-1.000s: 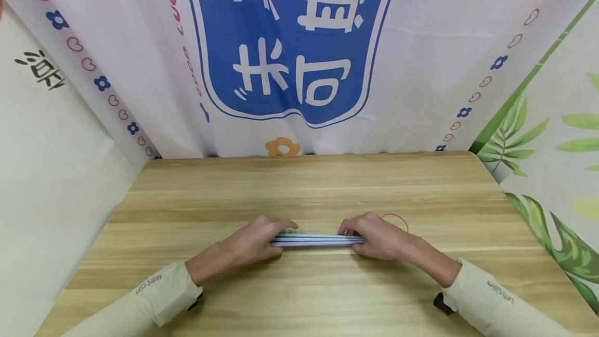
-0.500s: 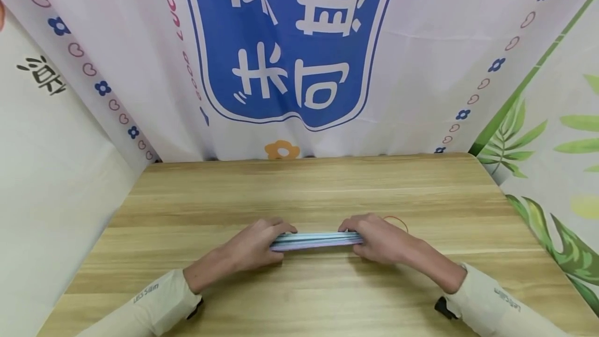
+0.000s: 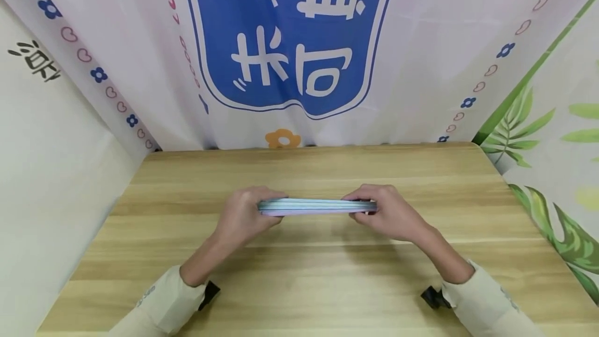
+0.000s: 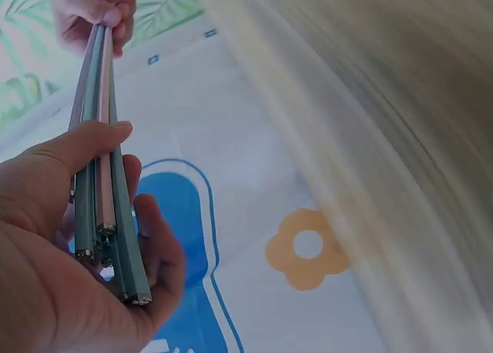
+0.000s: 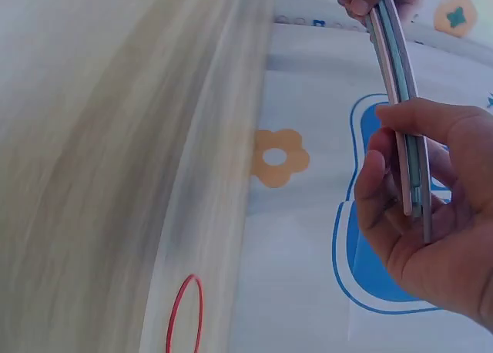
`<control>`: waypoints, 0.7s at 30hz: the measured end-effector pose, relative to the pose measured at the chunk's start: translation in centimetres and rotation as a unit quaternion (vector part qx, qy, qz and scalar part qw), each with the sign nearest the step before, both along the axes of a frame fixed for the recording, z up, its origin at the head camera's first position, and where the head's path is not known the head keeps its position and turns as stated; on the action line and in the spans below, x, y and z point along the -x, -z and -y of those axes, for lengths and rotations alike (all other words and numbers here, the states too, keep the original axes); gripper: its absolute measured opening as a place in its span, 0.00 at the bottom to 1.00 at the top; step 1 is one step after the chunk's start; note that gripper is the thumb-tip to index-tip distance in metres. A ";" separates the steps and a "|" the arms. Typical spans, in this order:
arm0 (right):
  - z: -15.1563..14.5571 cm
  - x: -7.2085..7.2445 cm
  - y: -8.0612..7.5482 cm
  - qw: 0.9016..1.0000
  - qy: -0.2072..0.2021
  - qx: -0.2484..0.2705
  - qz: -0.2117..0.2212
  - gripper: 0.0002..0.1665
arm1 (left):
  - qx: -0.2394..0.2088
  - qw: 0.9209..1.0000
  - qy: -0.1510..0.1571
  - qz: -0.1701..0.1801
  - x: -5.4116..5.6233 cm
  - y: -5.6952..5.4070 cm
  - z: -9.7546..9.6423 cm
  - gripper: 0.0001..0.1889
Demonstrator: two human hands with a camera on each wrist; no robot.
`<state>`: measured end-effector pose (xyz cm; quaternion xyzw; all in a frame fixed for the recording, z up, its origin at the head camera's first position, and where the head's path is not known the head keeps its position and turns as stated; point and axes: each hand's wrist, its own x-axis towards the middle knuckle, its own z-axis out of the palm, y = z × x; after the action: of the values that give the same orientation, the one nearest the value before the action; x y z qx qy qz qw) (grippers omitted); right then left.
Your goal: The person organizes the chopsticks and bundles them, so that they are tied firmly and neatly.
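Gripping opposite ends, the left hand (image 3: 244, 213) and right hand (image 3: 390, 213) are curling round a bundle of slim sticks (image 3: 313, 206), probably keeping the separate lengths together and level; it is being held above the table (image 3: 304, 280), where a red loop (image 5: 199, 314) is lying.

Head view: ends of the bundle of pastel sticks (image 3: 311, 206) partly covered by the left hand (image 3: 241, 215) and the right hand (image 3: 389, 215); sticks overlap, count not possible. Left wrist view: left hand cut by left edge, right hand by top edge; detail of stick tips too small to resolve. Right wrist view: right hand cut by right edge, left hand by top; red loop (image 5: 185, 314) runs off the bottom. Tabletop (image 3: 304, 290) blurred in both wrist views. Head view: curtain (image 3: 421, 40) lettering cropped above; sleeves (image 3: 164, 303) cropped below, their print illegible.
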<state>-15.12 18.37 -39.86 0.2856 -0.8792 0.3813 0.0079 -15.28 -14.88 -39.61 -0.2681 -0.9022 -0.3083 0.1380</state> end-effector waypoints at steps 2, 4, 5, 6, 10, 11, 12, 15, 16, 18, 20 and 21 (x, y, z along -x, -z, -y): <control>-0.1 0.0 -0.3 1.000 0.014 0.016 0.003 0.16 | -0.018 1.000 -0.002 0.001 0.1 -0.3 -0.1 0.21; -0.2 0.0 -0.5 0.999 0.033 0.025 0.009 0.16 | -0.029 1.000 0.005 0.005 0.2 -0.4 -0.2 0.20; -0.3 0.0 -0.5 0.999 0.040 0.029 0.010 0.16 | -0.032 0.999 0.013 0.006 0.3 -0.4 -0.3 0.20; -0.4 0.0 -0.5 0.998 0.048 0.034 0.013 0.15 | -0.035 0.999 0.022 0.007 0.3 -0.4 -0.4 0.19; -0.7 0.1 -0.5 0.997 0.057 0.043 0.013 0.15 | -0.034 0.998 0.053 0.007 0.6 -0.2 -0.5 0.18; -0.7 0.1 -0.5 0.997 0.055 0.044 0.012 0.15 | -0.032 0.998 0.058 0.006 0.7 -0.1 -0.5 0.18; -0.7 0.1 -0.5 0.997 0.053 0.045 0.014 0.16 | -0.032 0.997 0.063 0.007 0.8 0.0 -0.5 0.19; -0.7 0.2 -0.3 0.998 0.047 0.048 0.016 0.16 | -0.034 0.997 0.074 0.012 1.0 0.2 -0.4 0.19; -0.6 0.2 -0.2 0.998 0.046 0.049 0.017 0.16 | -0.035 0.996 0.077 0.012 1.1 0.2 -0.3 0.19; -0.6 0.2 0.0 0.998 0.044 0.050 0.019 0.16 | -0.042 0.996 0.082 0.014 1.1 0.4 -0.1 0.18; -0.5 0.2 0.2 0.998 0.042 0.049 0.018 0.16 | -0.051 0.995 0.086 0.012 1.0 0.6 0.0 0.18; -0.5 0.2 0.3 0.998 0.041 0.047 0.019 0.16 | -0.057 0.994 0.088 0.010 1.0 0.7 0.1 0.18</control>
<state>-15.30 18.82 -40.12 0.2418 -0.8710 0.4272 0.0206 -16.30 -14.97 -40.29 -0.3352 -0.8574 -0.3729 0.1160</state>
